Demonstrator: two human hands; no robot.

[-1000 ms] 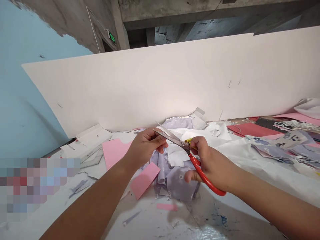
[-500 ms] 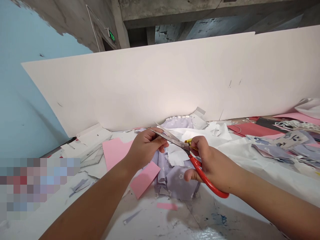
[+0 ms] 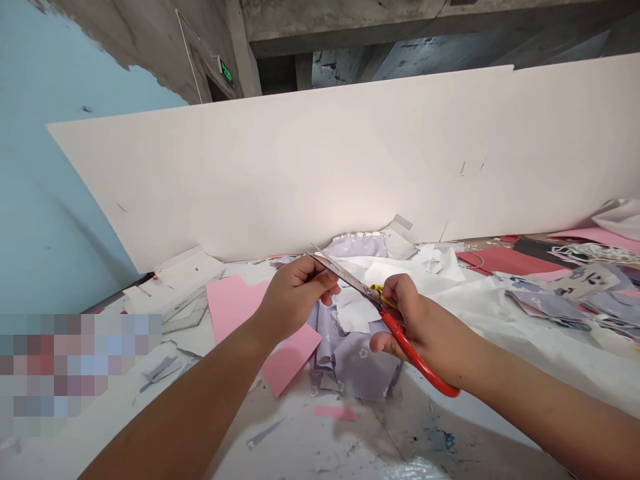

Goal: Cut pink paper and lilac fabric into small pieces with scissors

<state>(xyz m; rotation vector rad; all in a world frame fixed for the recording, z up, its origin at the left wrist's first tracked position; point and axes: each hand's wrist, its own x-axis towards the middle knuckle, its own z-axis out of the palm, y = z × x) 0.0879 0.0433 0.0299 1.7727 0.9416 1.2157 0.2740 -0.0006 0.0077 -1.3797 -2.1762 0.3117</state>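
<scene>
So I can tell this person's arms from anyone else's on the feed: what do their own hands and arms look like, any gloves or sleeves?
The left hand and right hand are bare, without gloves. Both forearms are uncovered, with no sleeves, and no watch or ring shows.

Scissors: steel blades, smooth with a dull shine; handle loop glossy red plastic. Lilac cloth soft, matt, woven look, small white flowers. Pink paper flat, matt, smooth. White paper sheet matt, creased. Clear plastic sheet thin, slight shine. Worktop white, smooth, glossy patch near bottom edge, scuffed and paint-stained. Upright white board smooth, matt, few dark marks. Blue wall painted, smooth, peeling at its upper edge. Concrete beam bare, rough, stained grey.
</scene>
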